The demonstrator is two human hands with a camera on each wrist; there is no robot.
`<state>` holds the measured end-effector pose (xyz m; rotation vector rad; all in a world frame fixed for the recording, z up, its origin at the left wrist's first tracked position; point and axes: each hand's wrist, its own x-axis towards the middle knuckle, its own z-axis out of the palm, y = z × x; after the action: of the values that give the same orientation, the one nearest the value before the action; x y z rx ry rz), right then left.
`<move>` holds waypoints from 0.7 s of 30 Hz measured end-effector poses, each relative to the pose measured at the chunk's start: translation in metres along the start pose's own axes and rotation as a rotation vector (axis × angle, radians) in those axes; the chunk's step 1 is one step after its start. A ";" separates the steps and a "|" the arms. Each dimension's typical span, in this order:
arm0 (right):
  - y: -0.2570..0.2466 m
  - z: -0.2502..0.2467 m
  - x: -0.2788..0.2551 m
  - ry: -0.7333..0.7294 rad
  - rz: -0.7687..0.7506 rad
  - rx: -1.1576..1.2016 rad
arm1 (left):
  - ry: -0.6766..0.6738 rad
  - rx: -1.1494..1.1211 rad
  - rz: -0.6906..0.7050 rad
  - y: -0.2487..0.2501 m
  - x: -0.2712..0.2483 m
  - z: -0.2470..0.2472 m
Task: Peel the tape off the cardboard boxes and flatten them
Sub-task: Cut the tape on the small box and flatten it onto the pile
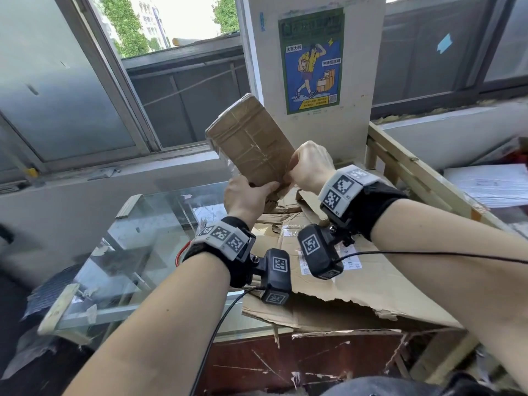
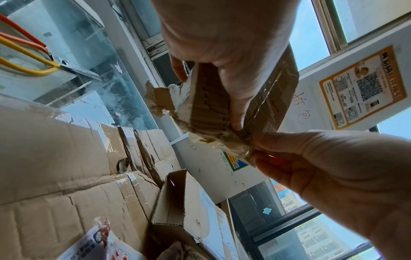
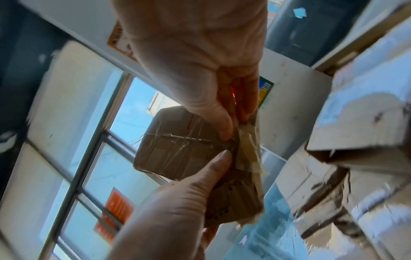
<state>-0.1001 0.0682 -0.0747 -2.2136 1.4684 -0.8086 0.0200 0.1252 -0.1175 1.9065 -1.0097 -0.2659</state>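
Head view: small brown tape-wrapped cardboard box (image 1: 249,141), raised at 12 o'clock; left hand (image 1: 248,195) grips its base as anchor, right hand (image 1: 309,164) pinches loosened clear tape (image 3: 249,149), presumably to peel.

Not much elbow room here — both hands are up in open air in front of the pillar (image 1: 310,121), with the small taped box (image 1: 251,144) filling the gap between them and the window frame (image 1: 120,90) close on the left. Underneath, flattened cardboard (image 1: 357,281) covers the right half of the surface and a glass case (image 1: 148,224) takes the left. The wooden frame (image 1: 414,172) boxes in the right side — scissors (image 2: 44,58) lie on the glass.
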 end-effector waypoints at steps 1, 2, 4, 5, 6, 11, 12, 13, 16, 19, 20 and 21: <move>0.001 0.000 0.000 -0.017 0.019 0.011 | -0.001 0.005 0.009 -0.001 0.000 0.000; 0.001 -0.001 -0.001 -0.026 0.044 0.035 | 0.000 0.005 0.017 -0.002 0.001 0.001; 0.004 -0.003 0.000 -0.041 0.093 0.110 | -0.028 -0.033 0.024 -0.004 0.001 0.002; 0.004 -0.006 0.000 -0.055 0.121 0.162 | -0.071 -0.077 0.026 -0.005 0.001 0.002; 0.006 -0.008 0.001 -0.080 0.148 0.214 | -0.119 -0.130 0.020 -0.005 0.000 0.001; 0.011 -0.014 0.002 -0.247 0.230 0.359 | -0.239 -0.230 -0.036 -0.004 -0.004 0.000; 0.013 -0.014 0.002 -0.265 0.237 0.390 | -0.251 -0.244 -0.044 -0.004 -0.004 -0.001; 0.014 -0.015 0.001 -0.290 0.249 0.442 | -0.265 -0.260 -0.047 -0.004 -0.004 -0.002; 0.014 -0.019 -0.006 -0.356 0.289 0.567 | -0.298 -0.297 -0.070 -0.007 -0.004 -0.005; 0.019 -0.018 -0.007 -0.373 0.310 0.594 | -0.323 -0.311 -0.085 -0.005 -0.006 -0.006; 0.021 -0.017 -0.007 -0.373 0.325 0.610 | -0.337 -0.314 -0.097 -0.004 -0.007 -0.007; 0.022 -0.017 -0.007 -0.372 0.345 0.621 | -0.361 -0.311 -0.111 -0.003 -0.007 -0.008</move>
<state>-0.1284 0.0662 -0.0766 -1.4965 1.1644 -0.5893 0.0215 0.1359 -0.1167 1.6622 -1.0263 -0.8068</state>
